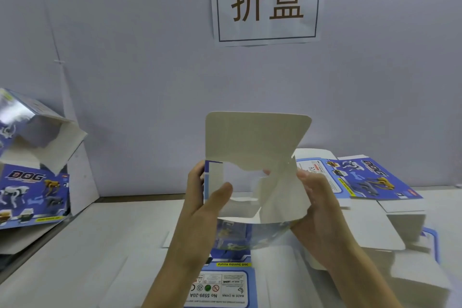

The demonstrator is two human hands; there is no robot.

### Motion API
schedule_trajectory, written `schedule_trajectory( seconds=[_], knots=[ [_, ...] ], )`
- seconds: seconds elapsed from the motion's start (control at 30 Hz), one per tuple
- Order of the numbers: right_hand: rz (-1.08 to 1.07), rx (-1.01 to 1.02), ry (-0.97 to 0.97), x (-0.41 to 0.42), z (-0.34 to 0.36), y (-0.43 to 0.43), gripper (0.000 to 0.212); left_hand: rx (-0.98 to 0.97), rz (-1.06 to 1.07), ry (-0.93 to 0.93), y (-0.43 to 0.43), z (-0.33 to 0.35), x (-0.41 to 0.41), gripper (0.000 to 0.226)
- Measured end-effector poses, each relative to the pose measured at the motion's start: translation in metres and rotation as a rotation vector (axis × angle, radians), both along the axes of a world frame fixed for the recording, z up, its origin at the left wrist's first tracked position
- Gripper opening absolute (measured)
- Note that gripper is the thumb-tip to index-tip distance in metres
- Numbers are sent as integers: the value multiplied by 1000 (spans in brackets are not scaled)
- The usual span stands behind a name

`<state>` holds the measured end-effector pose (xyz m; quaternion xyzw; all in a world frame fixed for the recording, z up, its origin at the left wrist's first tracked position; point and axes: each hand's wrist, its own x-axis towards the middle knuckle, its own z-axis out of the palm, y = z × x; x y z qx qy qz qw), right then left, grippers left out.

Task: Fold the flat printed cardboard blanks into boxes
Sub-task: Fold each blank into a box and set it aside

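Note:
I hold a half-formed printed cardboard box (257, 147) up over the table, its open end towards me and its white lid flap standing upright. My left hand (202, 197) grips the box's left wall, thumb inside, fingers outside. My right hand (317, 210) holds the right wall, with the thumb on a white inner flap folded inward. The blue printed outside shows along the bottom edge. Beneath my wrists lies a flat blank (225, 282), blue print facing up.
A pile of flat blue "DOG" blanks (370, 180) lies at the right, some white side up. Folded boxes (32, 177) stand stacked at the left, one open-topped. A grey partition with a paper sign (267, 0) closes off the back of the white table (87, 245).

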<state>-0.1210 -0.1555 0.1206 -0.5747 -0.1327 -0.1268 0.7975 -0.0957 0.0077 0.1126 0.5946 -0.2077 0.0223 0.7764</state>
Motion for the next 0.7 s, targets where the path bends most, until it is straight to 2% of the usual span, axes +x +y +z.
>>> schedule_trajectory(
  seconds=[0.07,0.17,0.2,0.3,0.37,0.43,0.5,0.57,0.63,0.7],
  knots=[
    [31,-84,-39,-3,-7,-2,32,0,94,9,2,2,-1,41],
    [-56,-198,42,5,2,-5,25,25,169,4,2,4,-4,30],
    [-59,-177,58,7,3,-7,26,25,174,-15,0,4,-6,32],
    [38,78,-42,3,-1,-7,31,67,153,-76,-7,4,-15,36],
    [-32,81,-56,-2,-8,-8,30,131,211,-135,-13,1,-19,39],
    [-160,-71,-39,-2,-8,-3,35,249,391,-258,-19,-2,-25,46],
    [-339,-319,49,0,-9,-1,37,332,546,-344,-24,-2,-31,52],
    [-557,-562,38,1,-11,-1,44,373,644,-394,-24,-4,-33,52],
    [-687,-768,-23,2,-12,-1,39,396,688,-422,-25,-4,-35,43],
    [-780,-1018,-48,5,-13,2,27,459,706,-450,-30,-5,-37,45]
  ],
)
